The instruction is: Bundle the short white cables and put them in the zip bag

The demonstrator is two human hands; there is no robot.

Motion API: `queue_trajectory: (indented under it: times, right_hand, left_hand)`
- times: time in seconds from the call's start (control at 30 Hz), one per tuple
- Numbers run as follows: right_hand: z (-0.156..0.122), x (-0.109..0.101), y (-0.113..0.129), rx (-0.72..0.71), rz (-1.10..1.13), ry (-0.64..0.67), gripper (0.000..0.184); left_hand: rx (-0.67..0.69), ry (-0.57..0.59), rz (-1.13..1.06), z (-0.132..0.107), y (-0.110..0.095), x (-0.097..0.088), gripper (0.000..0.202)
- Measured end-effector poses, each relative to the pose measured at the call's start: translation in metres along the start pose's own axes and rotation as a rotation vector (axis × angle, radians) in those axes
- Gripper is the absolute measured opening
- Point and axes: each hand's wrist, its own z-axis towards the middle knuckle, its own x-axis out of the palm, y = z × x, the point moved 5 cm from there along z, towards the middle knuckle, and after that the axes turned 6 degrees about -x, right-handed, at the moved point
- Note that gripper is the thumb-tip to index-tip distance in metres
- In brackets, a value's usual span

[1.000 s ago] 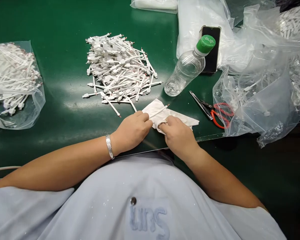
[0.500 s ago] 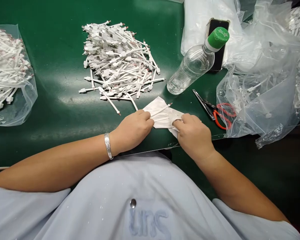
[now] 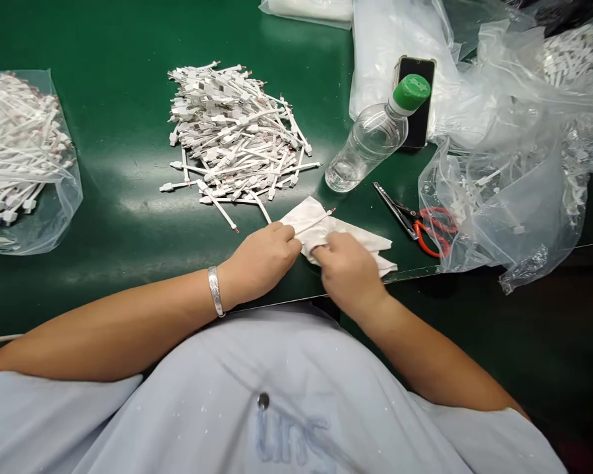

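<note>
My left hand (image 3: 267, 258) is closed on a short white cable (image 3: 317, 221), whose bare wire end points up and to the right. Beneath the cable lies a white cloth (image 3: 304, 212) on the green table. My right hand (image 3: 350, 266) pinches a bunched fold of that cloth close to my left fingers, and the cloth's loose ends stick out to the right behind it. The cable's other end is hidden inside my left hand. Beyond both hands is a heap of similar white cables (image 3: 237, 135) with flat plugs.
A water bottle with a green cap (image 3: 370, 141) stands before a phone (image 3: 422, 99). Red-handled scissors (image 3: 422, 224) lie to the right, beside a crumpled plastic bag (image 3: 518, 204). On the left is a clear bag of cables (image 3: 22, 145). Plastic bags (image 3: 390, 46) cover the back right.
My right hand has moved left with its fold of cloth, nearer to my left hand. The cloth's ends now spread out on its right. My left hand keeps its hold; the view has shifted slightly.
</note>
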Motion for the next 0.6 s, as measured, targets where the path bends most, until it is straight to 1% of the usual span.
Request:
queue_trajectory:
  times: [0.07,0.1,0.17,0.23,0.33,0.43,0.6]
  right_hand:
    - [0.002,0.001,0.005,-0.028,0.037,-0.005,0.029]
    - [0.001,0.001,0.002,-0.012,0.038,-0.009,0.028]
    - [-0.003,0.001,-0.011,0.069,0.011,-0.011,0.028]
    - [-0.008,0.000,-0.025,0.120,0.009,-0.016,0.029]
    - [-0.012,-0.006,-0.036,0.152,0.040,-0.097,0.030]
    - [-0.015,-0.009,-0.037,0.180,0.070,-0.166,0.028]
    - [-0.015,-0.007,-0.035,0.177,0.169,-0.164,0.031]
  left_hand:
    - [-0.005,-0.009,0.000,0.000,0.000,0.000,0.023]
    - [-0.006,-0.011,0.001,0.000,0.000,0.000,0.024]
    - [-0.006,-0.019,0.009,0.000,0.000,0.001,0.025]
    - [0.006,-0.042,0.033,-0.001,0.000,0.002,0.026]
    - [0.029,-0.099,0.091,-0.006,-0.003,0.001,0.026]
    - [0.028,-0.154,0.114,-0.013,-0.004,-0.002,0.026]
    - [-0.049,-0.239,0.081,-0.017,0.002,-0.007,0.029]
